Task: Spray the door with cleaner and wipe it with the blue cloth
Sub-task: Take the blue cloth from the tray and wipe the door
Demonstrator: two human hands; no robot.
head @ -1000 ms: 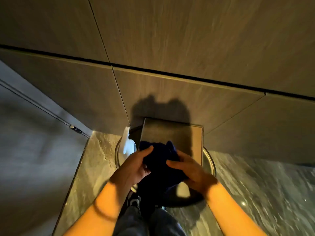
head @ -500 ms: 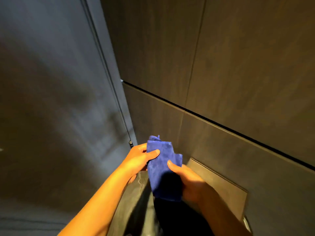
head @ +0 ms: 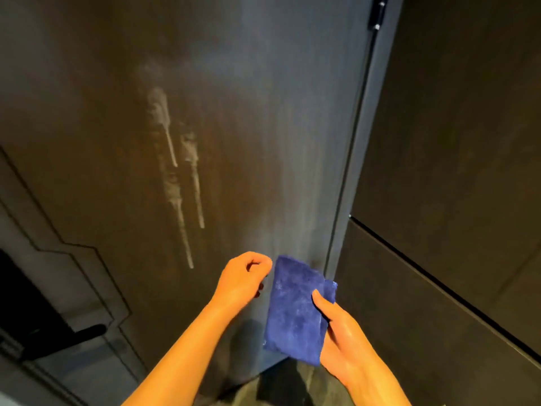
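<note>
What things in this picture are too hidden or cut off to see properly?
Head view, the only one:
- Spray bottle: not in view at all.
- Door handle: dark and partly cut off by the left edge.
- Back of the blue cloth: hidden, with the right hand behind it.
- Left hand: curled, so its palm is hidden.
- Hinge: too small for detail.

Dim warm light; soft blur throughout; wide-angle bending at edges; corners dark.
</note>
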